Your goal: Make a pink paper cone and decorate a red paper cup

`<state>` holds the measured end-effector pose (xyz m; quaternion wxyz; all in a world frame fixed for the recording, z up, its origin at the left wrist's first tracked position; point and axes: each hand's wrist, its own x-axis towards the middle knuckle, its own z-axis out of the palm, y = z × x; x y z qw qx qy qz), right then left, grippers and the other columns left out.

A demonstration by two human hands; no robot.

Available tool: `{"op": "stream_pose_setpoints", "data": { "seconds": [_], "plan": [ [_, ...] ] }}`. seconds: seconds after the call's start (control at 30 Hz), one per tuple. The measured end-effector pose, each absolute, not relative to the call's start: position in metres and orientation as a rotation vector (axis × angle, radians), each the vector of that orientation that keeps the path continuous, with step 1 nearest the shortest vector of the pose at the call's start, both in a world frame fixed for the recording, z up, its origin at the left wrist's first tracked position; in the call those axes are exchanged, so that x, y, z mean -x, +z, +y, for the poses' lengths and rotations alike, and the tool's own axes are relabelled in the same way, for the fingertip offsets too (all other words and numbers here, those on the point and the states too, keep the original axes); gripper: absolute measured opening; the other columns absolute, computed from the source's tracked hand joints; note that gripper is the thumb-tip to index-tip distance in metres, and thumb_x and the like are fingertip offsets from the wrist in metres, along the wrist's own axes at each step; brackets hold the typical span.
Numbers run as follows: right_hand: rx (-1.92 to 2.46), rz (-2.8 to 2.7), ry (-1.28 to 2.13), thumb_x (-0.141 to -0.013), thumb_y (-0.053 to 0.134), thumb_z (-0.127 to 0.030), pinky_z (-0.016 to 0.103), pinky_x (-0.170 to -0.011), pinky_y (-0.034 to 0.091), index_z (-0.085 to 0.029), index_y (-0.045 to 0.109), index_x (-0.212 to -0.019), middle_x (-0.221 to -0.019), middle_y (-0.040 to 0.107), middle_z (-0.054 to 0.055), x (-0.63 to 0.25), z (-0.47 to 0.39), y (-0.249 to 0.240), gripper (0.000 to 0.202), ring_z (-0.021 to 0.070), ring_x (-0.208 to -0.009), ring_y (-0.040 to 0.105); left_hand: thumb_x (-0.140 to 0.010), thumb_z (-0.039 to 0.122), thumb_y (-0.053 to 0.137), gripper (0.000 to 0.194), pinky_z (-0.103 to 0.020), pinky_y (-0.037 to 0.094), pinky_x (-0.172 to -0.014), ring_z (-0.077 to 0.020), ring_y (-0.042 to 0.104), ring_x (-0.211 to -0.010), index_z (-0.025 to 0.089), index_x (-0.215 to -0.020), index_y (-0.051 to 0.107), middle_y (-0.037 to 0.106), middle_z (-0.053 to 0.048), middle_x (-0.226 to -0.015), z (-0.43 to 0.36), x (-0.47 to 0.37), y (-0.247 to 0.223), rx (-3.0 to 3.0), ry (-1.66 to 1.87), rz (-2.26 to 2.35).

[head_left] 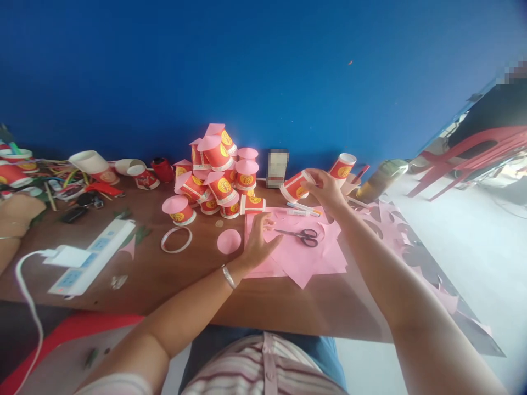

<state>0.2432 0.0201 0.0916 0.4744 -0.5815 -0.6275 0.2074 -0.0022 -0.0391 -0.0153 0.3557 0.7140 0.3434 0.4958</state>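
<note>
My right hand (327, 191) grips a red paper cup (295, 187) with a yellow emblem, tilted above the table near the wall. My left hand (260, 241) hovers over pink paper sheets (302, 269), its fingers apart and nothing in them. Black-handled scissors (308, 237) lie on the sheets, with pens (303, 209) behind them. Left of my left hand rests a pink paper disc (229, 242). Beyond it, red cups topped with pink paper cones (219, 186) are heaped in a pile. Another red cup (342, 165) stands behind my right hand.
A power strip (93, 258) with a plugged-in white charger lies at left, near a roll of tape (176, 240). Another person's arm (18, 222) reaches in at the left edge. Pink scraps (391, 225) cover the table's right side; a bottle (381, 180) leans there.
</note>
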Motion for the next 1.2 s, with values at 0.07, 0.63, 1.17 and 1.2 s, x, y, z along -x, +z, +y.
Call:
{"op": "stream_pose_setpoints", "data": {
  "seconds": [0.07, 0.63, 1.17, 1.2],
  "plan": [
    [1.460, -1.643, 0.529, -0.082, 0.072, -0.051, 0.042, -0.087, 0.060, -0.022, 0.069, -0.125, -0.119, 0.075, 0.009, -0.232, 0.001, 0.089, 0.052, 0.0275, -0.101, 0.072, -0.081, 0.041, 0.083, 0.078, -0.051, 0.054, -0.106, -0.0275, 0.056, -0.126, 0.027, -0.143, 0.038, 0.046, -0.014, -0.142, -0.041, 0.002, -0.013, -1.831, 1.342, 0.910],
    [1.399, -1.972, 0.820, -0.079, 0.080, -0.018, 0.042, -0.110, 0.051, -0.023, 0.050, -0.148, -0.149, 0.061, 0.014, -0.150, 0.051, 0.033, 0.076, 0.0274, -0.131, 0.063, -0.074, 0.029, 0.081, 0.063, -0.051, 0.057, -0.100, -0.0289, 0.068, -0.111, 0.021, -0.130, 0.053, 0.070, -0.010, -0.120, -0.051, 0.007, 0.000, -1.850, 1.117, 0.641],
    [1.924, -1.869, -0.184, -0.085, 0.070, -0.034, 0.044, -0.095, 0.053, -0.020, 0.057, -0.141, -0.135, 0.064, 0.015, -0.275, 0.051, 0.143, 0.059, 0.0337, -0.113, 0.065, -0.071, 0.019, 0.078, 0.046, -0.042, 0.057, -0.094, -0.0227, 0.066, -0.100, 0.022, -0.113, 0.058, 0.070, -0.004, -0.107, -0.053, 0.001, 0.015, -1.816, 0.977, 0.727],
    [2.011, -1.848, -0.199, -0.085, 0.069, -0.033, 0.044, -0.095, 0.052, -0.020, 0.058, -0.139, -0.132, 0.067, 0.015, -0.277, 0.058, 0.146, 0.057, 0.0346, -0.115, 0.064, -0.071, 0.019, 0.077, 0.044, -0.042, 0.057, -0.095, -0.0229, 0.066, -0.101, 0.022, -0.111, 0.059, 0.070, -0.004, -0.108, -0.053, 0.002, 0.017, -1.819, 0.974, 0.738]
  ]
}}
